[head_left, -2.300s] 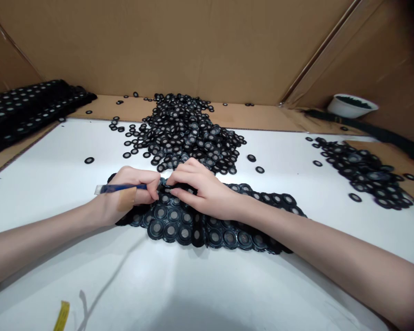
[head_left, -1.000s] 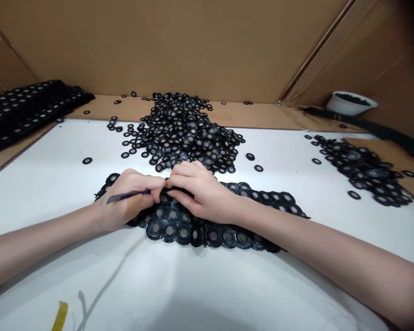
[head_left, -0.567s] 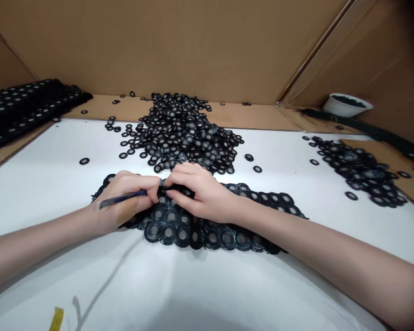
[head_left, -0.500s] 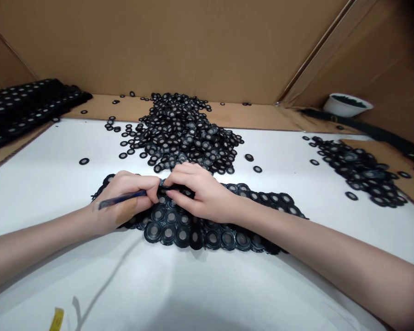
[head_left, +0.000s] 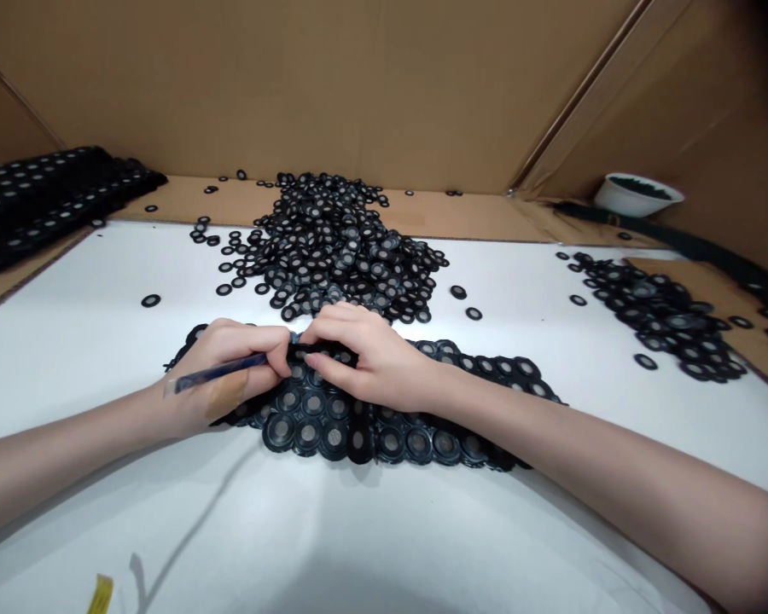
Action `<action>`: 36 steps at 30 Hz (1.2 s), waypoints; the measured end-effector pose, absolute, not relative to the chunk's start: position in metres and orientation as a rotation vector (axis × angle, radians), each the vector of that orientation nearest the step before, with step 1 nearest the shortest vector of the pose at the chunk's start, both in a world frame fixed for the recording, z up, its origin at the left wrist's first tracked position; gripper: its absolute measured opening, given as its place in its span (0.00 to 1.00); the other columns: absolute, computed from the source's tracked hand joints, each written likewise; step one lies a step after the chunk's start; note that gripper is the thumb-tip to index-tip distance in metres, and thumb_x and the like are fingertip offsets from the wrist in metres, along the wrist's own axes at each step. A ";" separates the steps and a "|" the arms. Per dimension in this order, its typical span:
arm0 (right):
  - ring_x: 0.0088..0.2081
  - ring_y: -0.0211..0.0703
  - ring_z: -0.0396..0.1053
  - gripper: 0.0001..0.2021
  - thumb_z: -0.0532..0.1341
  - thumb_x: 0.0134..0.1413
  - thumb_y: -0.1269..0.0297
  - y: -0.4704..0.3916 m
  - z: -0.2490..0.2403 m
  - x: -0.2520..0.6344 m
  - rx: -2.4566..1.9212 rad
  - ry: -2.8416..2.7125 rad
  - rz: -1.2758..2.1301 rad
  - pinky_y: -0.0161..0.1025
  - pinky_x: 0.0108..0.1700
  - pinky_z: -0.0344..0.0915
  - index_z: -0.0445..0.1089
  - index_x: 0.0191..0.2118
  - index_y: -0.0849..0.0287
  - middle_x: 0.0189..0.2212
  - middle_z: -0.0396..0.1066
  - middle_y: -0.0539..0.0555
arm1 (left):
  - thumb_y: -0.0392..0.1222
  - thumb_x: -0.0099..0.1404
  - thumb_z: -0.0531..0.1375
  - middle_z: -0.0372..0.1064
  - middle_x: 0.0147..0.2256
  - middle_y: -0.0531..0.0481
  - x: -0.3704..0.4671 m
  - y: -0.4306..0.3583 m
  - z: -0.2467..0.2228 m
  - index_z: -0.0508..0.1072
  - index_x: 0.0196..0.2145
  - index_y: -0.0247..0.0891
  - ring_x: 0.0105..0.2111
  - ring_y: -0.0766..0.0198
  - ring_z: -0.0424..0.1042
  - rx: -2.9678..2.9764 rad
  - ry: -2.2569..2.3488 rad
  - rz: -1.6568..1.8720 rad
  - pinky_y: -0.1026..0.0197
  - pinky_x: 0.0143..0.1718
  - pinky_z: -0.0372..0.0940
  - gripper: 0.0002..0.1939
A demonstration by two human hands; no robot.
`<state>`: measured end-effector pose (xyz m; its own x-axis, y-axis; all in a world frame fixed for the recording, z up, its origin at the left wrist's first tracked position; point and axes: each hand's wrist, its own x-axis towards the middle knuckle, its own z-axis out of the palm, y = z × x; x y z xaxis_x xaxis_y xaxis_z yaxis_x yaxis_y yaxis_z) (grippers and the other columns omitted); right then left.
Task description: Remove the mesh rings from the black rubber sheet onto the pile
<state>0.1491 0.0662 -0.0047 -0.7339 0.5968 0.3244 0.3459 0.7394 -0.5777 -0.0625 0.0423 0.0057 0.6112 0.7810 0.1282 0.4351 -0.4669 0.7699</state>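
A black rubber sheet of joined round discs with grey centres (head_left: 416, 439) lies on the white tabletop under both hands. My left hand (head_left: 230, 371) is closed at the sheet's far edge, its fingers round a slim dark blue pen-like tool (head_left: 221, 371) whose clear end points back over the wrist. A tan plaster (head_left: 227, 392) is on this hand. My right hand (head_left: 364, 358) touches the left fingertips, with curled fingers and thumb pinching a dark strip of the sheet. What lies between the fingertips is mostly hidden.
A large heap of loose black discs (head_left: 339, 247) stands just beyond the hands, a smaller pile (head_left: 666, 315) at the right. Stacked disc sheets (head_left: 32, 205) lie back left. A white bowl (head_left: 633, 205) sits back right. Cardboard walls (head_left: 294, 85) enclose the table.
The whole view has shifted slightly, so everything sits a little further left. Both hands keep the same place and grip on the sheet.
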 end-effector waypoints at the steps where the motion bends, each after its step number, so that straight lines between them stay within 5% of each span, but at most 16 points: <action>1: 0.40 0.42 0.63 0.05 0.56 0.57 0.70 0.066 -0.005 0.149 -0.712 -2.439 0.675 0.40 0.43 0.58 0.68 0.38 0.62 0.35 0.68 0.53 | 0.35 0.63 0.53 0.55 0.20 0.59 -0.063 0.042 0.005 0.64 0.24 0.35 0.20 0.75 0.53 2.118 0.959 0.616 0.69 0.22 0.48 0.10; 36: 0.38 0.42 0.63 0.04 0.55 0.56 0.72 0.068 -0.003 0.149 -0.704 -2.418 0.714 0.39 0.43 0.58 0.67 0.36 0.61 0.33 0.67 0.53 | 0.35 0.62 0.52 0.56 0.19 0.57 -0.063 0.042 0.007 0.65 0.24 0.35 0.19 0.73 0.52 2.188 1.021 0.546 0.69 0.20 0.49 0.09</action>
<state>0.1490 0.0678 -0.0030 -0.7308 0.5999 0.3257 0.3267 0.7263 -0.6047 -0.0628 0.0421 0.0072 0.6094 0.7873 0.0934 0.5149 -0.4826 0.7085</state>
